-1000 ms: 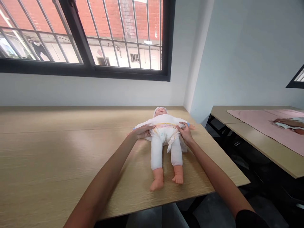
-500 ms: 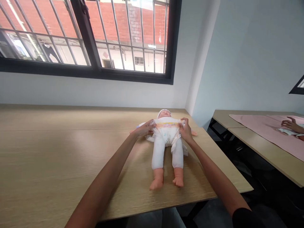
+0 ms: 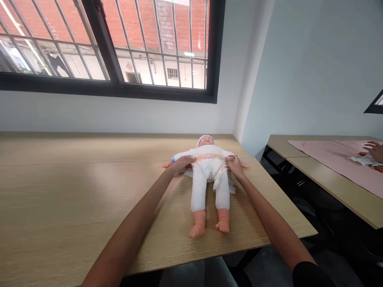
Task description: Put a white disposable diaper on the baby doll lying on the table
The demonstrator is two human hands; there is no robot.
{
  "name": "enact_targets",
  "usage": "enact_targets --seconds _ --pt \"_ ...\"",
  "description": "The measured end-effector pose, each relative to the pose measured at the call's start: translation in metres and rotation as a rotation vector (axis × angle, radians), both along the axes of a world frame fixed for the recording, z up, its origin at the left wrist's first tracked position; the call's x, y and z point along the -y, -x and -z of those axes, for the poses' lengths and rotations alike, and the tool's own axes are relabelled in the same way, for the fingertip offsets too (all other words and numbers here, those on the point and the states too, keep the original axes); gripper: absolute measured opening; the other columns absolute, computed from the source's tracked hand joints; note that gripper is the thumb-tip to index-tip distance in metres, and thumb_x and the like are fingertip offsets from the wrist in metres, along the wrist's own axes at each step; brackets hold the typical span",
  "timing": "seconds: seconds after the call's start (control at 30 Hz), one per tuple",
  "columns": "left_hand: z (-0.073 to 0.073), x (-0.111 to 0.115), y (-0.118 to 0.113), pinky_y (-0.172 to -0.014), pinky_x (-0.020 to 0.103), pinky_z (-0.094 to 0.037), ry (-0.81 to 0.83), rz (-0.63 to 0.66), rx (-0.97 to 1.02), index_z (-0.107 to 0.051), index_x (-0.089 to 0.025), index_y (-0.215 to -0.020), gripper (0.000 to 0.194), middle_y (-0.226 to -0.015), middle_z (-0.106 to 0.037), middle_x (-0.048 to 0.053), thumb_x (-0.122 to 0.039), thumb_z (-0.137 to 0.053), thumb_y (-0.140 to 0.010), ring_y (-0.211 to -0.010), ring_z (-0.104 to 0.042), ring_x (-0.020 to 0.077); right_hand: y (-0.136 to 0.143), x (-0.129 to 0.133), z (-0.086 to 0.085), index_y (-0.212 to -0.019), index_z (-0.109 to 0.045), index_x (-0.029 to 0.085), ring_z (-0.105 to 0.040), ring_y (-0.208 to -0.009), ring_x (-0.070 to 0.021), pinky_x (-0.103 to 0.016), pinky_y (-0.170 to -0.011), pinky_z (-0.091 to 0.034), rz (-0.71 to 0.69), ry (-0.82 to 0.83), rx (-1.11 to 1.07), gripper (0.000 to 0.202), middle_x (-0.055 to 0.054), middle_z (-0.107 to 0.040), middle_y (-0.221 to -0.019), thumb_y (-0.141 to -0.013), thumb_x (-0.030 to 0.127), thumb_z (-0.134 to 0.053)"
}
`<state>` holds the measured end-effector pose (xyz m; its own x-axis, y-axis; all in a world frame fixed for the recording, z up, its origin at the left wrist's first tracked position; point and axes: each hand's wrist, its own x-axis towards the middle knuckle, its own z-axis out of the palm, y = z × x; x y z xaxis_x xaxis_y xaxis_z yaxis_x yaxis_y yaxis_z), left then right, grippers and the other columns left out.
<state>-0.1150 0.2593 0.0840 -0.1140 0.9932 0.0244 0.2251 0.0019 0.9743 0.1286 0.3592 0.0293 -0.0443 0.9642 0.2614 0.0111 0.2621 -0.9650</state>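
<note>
A baby doll point(image 3: 198, 199) in white clothing lies on its back, its head towards the wall and its bare feet towards me. Around its hips is a white diaper point(image 3: 212, 166) with a coloured band at the waist. My left hand point(image 3: 183, 163) pinches the diaper's edge at the doll's hip on the left of the view. On the opposite hip, my right hand point(image 3: 235, 165) has its fingers closed on the other edge. Both hands partly cover the diaper's sides, and a loose white flap shows below the right hand.
The doll lies on a wooden table point(image 3: 89, 207), close to its right edge. Beyond a dark gap stands another table with a pink cloth point(image 3: 329, 159), where another person's hand point(image 3: 375, 150) is over a second doll. A barred window point(image 3: 161, 52) is above.
My hands have lowered slightly at the doll's hips, and the diaper's front now lies flatter, with the doll's chest and arms more exposed. At the far table the other person's hand has shifted right.
</note>
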Motion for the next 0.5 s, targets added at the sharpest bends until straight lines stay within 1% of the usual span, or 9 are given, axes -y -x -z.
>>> enact_targets --seconds 0.07,0.1,0.17,0.23,0.27,0.3,0.37,0.43,0.5 --pt "-0.004 -0.002 0.000 -0.062 0.031 -0.048 -0.026 -0.108 -0.025 -0.050 -0.019 -0.077 0.029 -0.069 -0.054 0.001 -0.046 -0.058 -0.075 -0.063 -0.053 0.0156 -0.003 -0.002 -0.002 -0.088 -0.049 0.021 -0.053 -0.064 -0.0140 -0.027 -0.054 -0.044 0.060 0.004 -0.037 0.039 0.000 -0.055 -0.080 -0.064 0.048 -0.064" --pt "-0.007 -0.003 -0.001 -0.065 0.033 -0.048 -0.054 -0.178 -0.041 -0.048 -0.020 -0.080 0.027 -0.073 -0.054 0.001 -0.046 -0.052 -0.079 -0.066 -0.054 0.0162 -0.004 -0.002 -0.004 -0.087 -0.049 0.021 -0.055 -0.068 -0.0150 -0.028 -0.058 -0.046 0.089 -0.011 -0.050 0.036 -0.001 -0.056 -0.082 -0.066 0.047 -0.062" --pt "-0.015 -0.003 -0.008 -0.078 0.035 -0.047 -0.141 -0.318 -0.080 -0.045 -0.022 -0.086 0.021 -0.086 -0.055 0.003 -0.042 -0.043 -0.085 -0.080 -0.055 0.0181 -0.005 0.000 -0.011 -0.084 -0.050 0.021 -0.056 -0.076 -0.0165 -0.030 -0.069 -0.046 0.151 -0.093 -0.061 0.030 -0.003 -0.058 -0.086 -0.069 0.045 -0.059" --pt "-0.023 -0.001 -0.022 -0.092 0.036 -0.041 -0.289 -0.389 -0.210 -0.046 -0.022 -0.093 0.018 -0.100 -0.056 0.006 -0.039 -0.040 -0.088 -0.098 -0.053 0.0198 -0.005 0.006 -0.018 -0.083 -0.053 0.020 -0.056 -0.082 -0.0171 -0.030 -0.076 -0.045 0.183 -0.218 -0.040 0.025 -0.005 -0.059 -0.089 -0.073 0.042 -0.056" --pt "-0.027 0.002 -0.030 -0.097 0.037 -0.037 -0.383 -0.377 -0.334 -0.049 -0.022 -0.095 0.020 -0.104 -0.057 0.007 -0.039 -0.040 -0.088 -0.103 -0.051 0.0210 -0.004 0.011 -0.021 -0.084 -0.055 0.020 -0.055 -0.084 -0.0173 -0.031 -0.078 -0.044 0.184 -0.286 -0.016 0.023 -0.005 -0.060 -0.091 -0.075 0.041 -0.055" --pt "-0.029 0.004 -0.039 -0.100 0.038 -0.035 -0.467 -0.328 -0.474 -0.052 -0.022 -0.098 0.023 -0.107 -0.058 0.008 -0.039 -0.040 -0.089 -0.108 -0.050 0.0225 -0.003 0.016 -0.024 -0.084 -0.057 0.020 -0.055 -0.085 -0.0175 -0.031 -0.080 -0.043 0.169 -0.349 0.016 0.021 -0.005 -0.060 -0.092 -0.077 0.039 -0.055" --pt "-0.030 0.010 -0.057 -0.104 0.041 -0.030 -0.560 -0.168 -0.738 -0.057 -0.021 -0.103 0.029 -0.113 -0.059 0.010 -0.041 -0.042 -0.089 -0.116 -0.047 0.0256 0.001 0.024 -0.027 -0.082 -0.062 0.020 -0.056 -0.087 -0.0181 -0.032 -0.083 -0.042 0.092 -0.438 0.091 0.017 -0.005 -0.061 -0.090 -0.079 0.035 -0.053" --pt "-0.024 0.013 -0.072 -0.110 0.046 -0.020 -0.570 -0.024 -0.916 -0.057 -0.022 -0.113 0.035 -0.126 -0.055 0.011 -0.043 -0.044 -0.088 -0.127 -0.039 0.0279 0.005 0.029 -0.027 -0.081 -0.066 0.021 -0.056 -0.090 -0.0193 -0.035 -0.088 -0.041 -0.004 -0.487 0.149 0.016 -0.005 -0.062 -0.088 -0.080 0.032 -0.055" --pt "-0.013 0.015 -0.081 -0.112 0.052 -0.013 -0.548 0.061 -1.024 -0.051 -0.023 -0.126 0.045 -0.139 -0.047 0.012 -0.045 -0.046 -0.088 -0.135 -0.030 0.0304 0.009 0.030 -0.024 -0.082 -0.068 0.021 -0.056 -0.091 -0.0206 -0.036 -0.091 -0.040 -0.070 -0.494 0.165 0.015 -0.005 -0.063 -0.089 -0.080 0.031 -0.056"
